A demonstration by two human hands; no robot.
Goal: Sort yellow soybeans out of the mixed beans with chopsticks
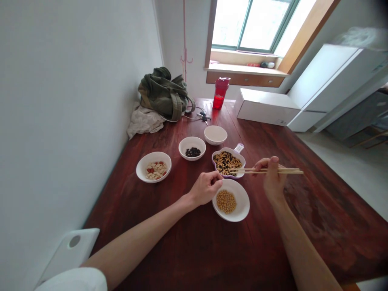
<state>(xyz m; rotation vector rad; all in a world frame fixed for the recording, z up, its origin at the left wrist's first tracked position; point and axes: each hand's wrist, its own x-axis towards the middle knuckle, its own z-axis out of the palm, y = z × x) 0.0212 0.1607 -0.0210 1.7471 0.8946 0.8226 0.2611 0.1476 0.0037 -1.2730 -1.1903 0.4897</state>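
My left hand (207,188) has its fingers curled closed at the upper left rim of a white bowl (241,206) with yellow beans (226,201) in it. Its fingertips also come close to a purple-rimmed dish (240,176) with a short handle, though I cannot tell whether they touch it. Mixed black and yellow beans (226,161) lie in that dish. A pair of chopsticks (291,171) is gripped by my right hand (273,178), held nearly level, with the tips pointing left into the mixed beans.
White bowls with black beans (192,152) and with pale and reddish pieces (156,170) stand left, another white bowl (215,134) behind. Farther back are keys (204,118), a green bag (165,95), a red shaker bottle (220,93) and a white box (266,107). A wall borders the table's left.
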